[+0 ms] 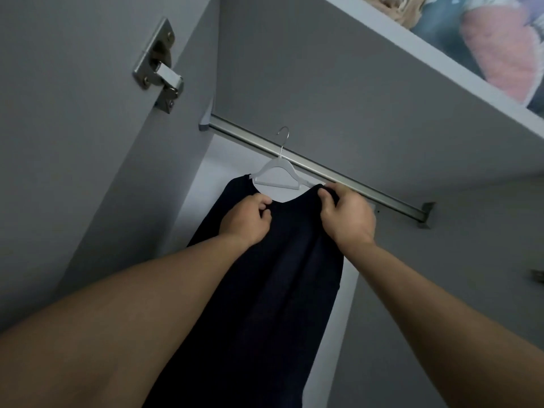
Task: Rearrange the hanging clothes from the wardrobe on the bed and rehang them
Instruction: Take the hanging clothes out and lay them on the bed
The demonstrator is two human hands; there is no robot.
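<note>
Both hands were apart. The left hand (248,220) pinched the dark garment (273,278) at its neckline. The right hand (346,214) gripped its shoulder, seemingly over the hanger (276,175).

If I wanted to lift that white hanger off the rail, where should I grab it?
Probably by the neck of the white hanger, just under its metal hook, coming from below and in front. That middle part is bare; the dark garment covers its arms, and the left hand and right hand pinch the cloth there. The hook sits over the rail, so lift upward.
</note>
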